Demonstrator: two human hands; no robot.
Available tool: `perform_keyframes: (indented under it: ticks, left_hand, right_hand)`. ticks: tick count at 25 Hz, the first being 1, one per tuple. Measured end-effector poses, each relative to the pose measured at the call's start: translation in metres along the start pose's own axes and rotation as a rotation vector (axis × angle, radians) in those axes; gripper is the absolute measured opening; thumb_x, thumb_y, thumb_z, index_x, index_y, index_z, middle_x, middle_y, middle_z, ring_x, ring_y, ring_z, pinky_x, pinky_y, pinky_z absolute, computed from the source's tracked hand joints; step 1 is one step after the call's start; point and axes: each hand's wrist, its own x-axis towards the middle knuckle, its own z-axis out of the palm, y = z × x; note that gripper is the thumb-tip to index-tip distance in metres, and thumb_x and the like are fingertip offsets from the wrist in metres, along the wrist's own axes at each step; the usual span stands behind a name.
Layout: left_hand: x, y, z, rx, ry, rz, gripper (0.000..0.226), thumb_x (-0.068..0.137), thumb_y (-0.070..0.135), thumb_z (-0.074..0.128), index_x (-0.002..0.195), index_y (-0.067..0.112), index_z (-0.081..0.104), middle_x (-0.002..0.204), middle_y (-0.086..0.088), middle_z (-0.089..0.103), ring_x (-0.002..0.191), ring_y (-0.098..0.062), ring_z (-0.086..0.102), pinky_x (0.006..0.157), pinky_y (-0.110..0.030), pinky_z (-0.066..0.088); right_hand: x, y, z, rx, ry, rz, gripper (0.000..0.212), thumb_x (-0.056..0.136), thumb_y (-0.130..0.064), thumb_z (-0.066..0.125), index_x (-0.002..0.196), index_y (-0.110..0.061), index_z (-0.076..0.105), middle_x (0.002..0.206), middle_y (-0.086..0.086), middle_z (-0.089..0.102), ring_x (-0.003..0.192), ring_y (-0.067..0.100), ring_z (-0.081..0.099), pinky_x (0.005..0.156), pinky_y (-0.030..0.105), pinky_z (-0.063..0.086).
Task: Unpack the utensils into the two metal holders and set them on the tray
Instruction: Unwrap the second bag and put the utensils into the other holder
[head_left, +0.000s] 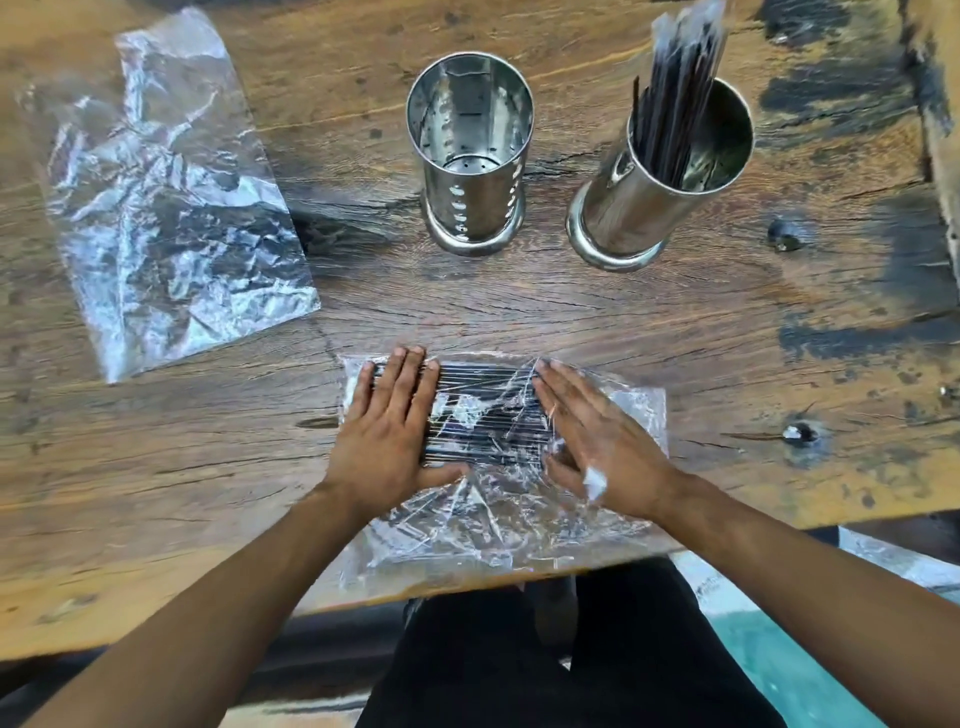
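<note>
Where the bench runs off to your left, an empty crumpled plastic bag lies flat. Your left hand is spread, palm down, fingers together, pressing on a clear bag of dark sticks at the near edge, right in front of you. Behind it, centre, stands an empty metal holder, upright. Your right hand is also flat & open on the same bag, fingers angled inward. Far right, a 2nd holder has wrapped dark sticks standing in it.
</note>
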Motion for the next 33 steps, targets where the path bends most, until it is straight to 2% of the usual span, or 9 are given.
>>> perform_keyframes:
  ticks: [3,5,9,13,19,25,28,31,33]
  left_hand:
    - [0.002,0.002,0.003,0.020,0.010,-0.008,0.125,0.078,0.096,0.023,0.163,0.007,0.004,0.171,-0.015,0.000,0.159,-0.031,-0.004,0.127,-0.057,0.008]
    - [0.002,0.003,0.004,0.025,0.019,-0.018,0.122,0.080,0.095,0.021,0.163,0.007,0.005,0.171,-0.016,0.002,0.159,-0.031,-0.002,0.127,-0.058,0.009]
    - [0.003,0.006,0.007,0.020,0.034,-0.047,0.117,0.082,0.093,0.013,0.163,0.009,0.000,0.171,-0.015,0.000,0.159,-0.030,-0.006,0.127,-0.057,0.004]
    - [0.004,0.007,0.010,-0.007,0.059,-0.059,0.115,0.082,0.092,0.008,0.162,0.010,0.001,0.171,-0.015,0.001,0.159,-0.030,-0.004,0.127,-0.057,0.006]
    - [0.004,0.008,0.015,-0.027,0.114,-0.057,0.112,0.085,0.089,0.018,0.162,0.008,0.013,0.170,-0.017,0.012,0.159,-0.031,0.007,0.126,-0.058,0.012]
    - [0.002,0.008,0.017,-0.033,0.152,-0.063,0.107,0.086,0.086,0.019,0.161,0.009,0.014,0.169,-0.017,0.014,0.159,-0.031,0.009,0.126,-0.057,0.013]
    - [0.001,0.008,0.019,-0.041,0.172,-0.064,0.107,0.087,0.087,0.021,0.161,0.010,0.013,0.168,-0.018,0.019,0.158,-0.031,0.011,0.126,-0.057,0.014]
    - [0.001,0.007,0.021,-0.051,0.209,-0.057,0.107,0.086,0.086,0.028,0.160,0.009,0.020,0.167,-0.018,0.024,0.157,-0.032,0.016,0.126,-0.057,0.015]
    - [0.001,0.007,0.021,-0.062,0.242,-0.063,0.108,0.084,0.086,0.033,0.159,0.008,0.028,0.165,-0.018,0.030,0.156,-0.032,0.021,0.125,-0.058,0.018]
  right_hand:
    - [0.011,-0.003,-0.012,-0.033,-0.119,0.037,0.098,0.094,-0.050,0.055,0.163,-0.005,0.002,0.171,0.011,-0.007,0.157,0.016,-0.012,0.128,0.032,0.003]
    - [0.014,-0.008,-0.024,0.023,-0.180,0.065,0.107,0.090,-0.051,0.063,0.163,-0.008,-0.003,0.172,0.007,-0.008,0.155,0.013,-0.012,0.121,0.022,-0.005]
    - [0.016,-0.022,-0.035,-0.037,-0.182,0.120,0.106,0.085,-0.037,0.070,0.164,-0.010,0.004,0.167,0.010,0.012,0.152,0.024,0.012,0.119,0.026,0.019]
    - [0.030,-0.039,-0.034,-0.051,-0.176,0.233,0.089,0.085,-0.015,0.068,0.160,-0.007,0.022,0.154,0.015,0.030,0.143,0.028,0.024,0.126,0.039,0.024]
    - [0.047,-0.049,-0.036,-0.060,-0.239,0.302,0.086,0.084,-0.036,0.079,0.151,-0.006,0.035,0.141,0.015,0.038,0.135,0.031,0.037,0.120,0.041,0.036]
    - [0.054,-0.065,-0.042,-0.045,-0.275,0.338,0.053,0.083,0.002,0.050,0.135,-0.004,0.045,0.129,0.017,0.053,0.113,0.032,0.061,0.090,0.040,0.056]
    - [0.053,-0.065,-0.040,-0.090,-0.282,0.295,0.053,0.085,0.003,0.046,0.138,0.002,0.041,0.122,0.020,0.059,0.105,0.032,0.065,0.090,0.042,0.059]
    - [0.054,-0.069,-0.043,-0.095,-0.315,0.289,0.050,0.096,0.000,0.041,0.145,0.001,0.034,0.119,0.015,0.064,0.104,0.031,0.068,0.102,0.040,0.053]
    - [0.055,-0.072,-0.047,-0.128,-0.318,0.313,0.038,0.102,0.000,0.042,0.140,0.001,0.042,0.101,0.010,0.065,0.086,0.027,0.068,0.077,0.037,0.058]
